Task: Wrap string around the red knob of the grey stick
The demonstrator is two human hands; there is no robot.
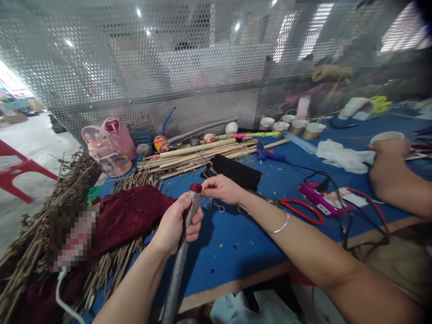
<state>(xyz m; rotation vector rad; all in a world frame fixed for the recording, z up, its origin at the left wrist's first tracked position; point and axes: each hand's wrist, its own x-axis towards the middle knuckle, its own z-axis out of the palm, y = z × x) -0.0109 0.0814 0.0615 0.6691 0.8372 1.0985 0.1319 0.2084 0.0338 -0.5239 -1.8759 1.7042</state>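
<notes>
**Wrapped rod held upright-leaning, its red tip at the fingertips**

The left hand [172, 225] is clamped round a grey rod [178, 270], just below its dark red tip [195, 188]. The right hand [224, 189] has thumb and forefinger drawn together beside that tip; whether they pinch a thread or merely touch the edge is too blurred to tell.

Loose pale string [218, 207] lies curled under the right fingers, dark red cloth [131, 209] lies to the left of the left ones, and a blue glue gun [270, 154] sits beyond the right.

If the left grip slackened, the long rod could roll or tip, pulling the tip off the right fingertips. An uneven tug there might loosen the red covering, and the string could snag on a moving wrist.
</notes>
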